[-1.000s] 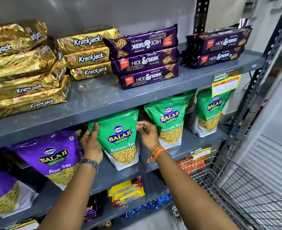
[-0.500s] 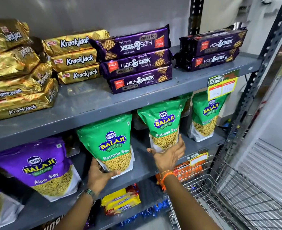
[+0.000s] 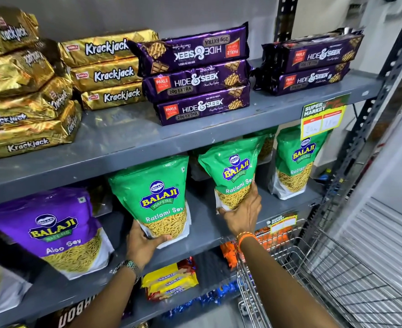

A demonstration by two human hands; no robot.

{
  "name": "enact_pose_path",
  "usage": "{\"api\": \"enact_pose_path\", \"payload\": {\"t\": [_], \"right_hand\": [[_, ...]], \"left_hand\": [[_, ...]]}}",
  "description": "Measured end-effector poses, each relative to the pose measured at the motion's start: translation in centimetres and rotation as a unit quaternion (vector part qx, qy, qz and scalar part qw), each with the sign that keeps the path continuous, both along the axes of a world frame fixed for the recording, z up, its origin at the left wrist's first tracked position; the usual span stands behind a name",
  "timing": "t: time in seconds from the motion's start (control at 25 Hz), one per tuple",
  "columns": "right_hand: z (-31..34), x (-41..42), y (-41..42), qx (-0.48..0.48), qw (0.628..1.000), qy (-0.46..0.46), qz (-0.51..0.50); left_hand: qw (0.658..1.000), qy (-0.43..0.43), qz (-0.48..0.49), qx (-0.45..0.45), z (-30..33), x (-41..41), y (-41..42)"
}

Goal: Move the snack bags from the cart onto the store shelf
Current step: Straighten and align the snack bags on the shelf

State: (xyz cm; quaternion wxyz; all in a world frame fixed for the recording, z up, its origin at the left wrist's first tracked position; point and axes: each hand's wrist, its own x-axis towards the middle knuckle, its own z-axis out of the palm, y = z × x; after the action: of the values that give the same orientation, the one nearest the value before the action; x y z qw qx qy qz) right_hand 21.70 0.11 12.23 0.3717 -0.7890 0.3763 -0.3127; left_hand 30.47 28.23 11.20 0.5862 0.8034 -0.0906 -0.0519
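Observation:
Three green Balaji Ratlami Sev bags stand on the grey middle shelf (image 3: 202,235). My left hand (image 3: 145,245) grips the bottom of the left green bag (image 3: 157,195). My right hand (image 3: 242,214) holds the lower edge of the middle green bag (image 3: 233,171), fingers wrapped around its base. The third green bag (image 3: 294,162) stands untouched to the right. The wire cart (image 3: 332,275) sits at the lower right; its basket looks bare from here.
Purple Aloo Sev bags (image 3: 53,228) stand on the same shelf at left. Gold Krackjack packs (image 3: 110,72) and purple Hide & Seek packs (image 3: 197,76) fill the upper shelf. A yellow price tag (image 3: 322,117) hangs from its edge. Biscuit packs (image 3: 169,282) lie on the lower shelf.
My left hand dropped from the top of the left green bag to its bottom. My right hand left that bag and took hold of the middle green bag's base.

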Motion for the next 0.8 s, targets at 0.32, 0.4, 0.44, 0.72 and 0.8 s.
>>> {"api": "enact_pose_path", "payload": {"t": [0.32,0.4,0.44,0.72,0.8], "right_hand": [[-0.3,-0.2,0.4,0.005,1.0,-0.004,-0.01],[-0.3,-0.2,0.5,0.01,1.0,-0.005,-0.013],[-0.3,-0.1,0.5,0.013,1.0,-0.008,-0.015],[1.2,-1.4,1.3,0.052,0.998,-0.035,0.002],[2.2,-2.6,2.6,0.07,0.996,-0.058,-0.025]], "left_hand": [[1.0,0.008,0.011,0.024,0.3,-0.4,0.0],[1.0,0.012,0.006,0.021,0.3,-0.4,0.1],[1.0,0.014,0.005,0.019,0.3,-0.4,0.1],[0.999,0.023,-0.017,-0.023,1.4,-1.8,-0.1],[0.998,0.024,-0.012,-0.063,2.1,-3.5,0.6]]}}
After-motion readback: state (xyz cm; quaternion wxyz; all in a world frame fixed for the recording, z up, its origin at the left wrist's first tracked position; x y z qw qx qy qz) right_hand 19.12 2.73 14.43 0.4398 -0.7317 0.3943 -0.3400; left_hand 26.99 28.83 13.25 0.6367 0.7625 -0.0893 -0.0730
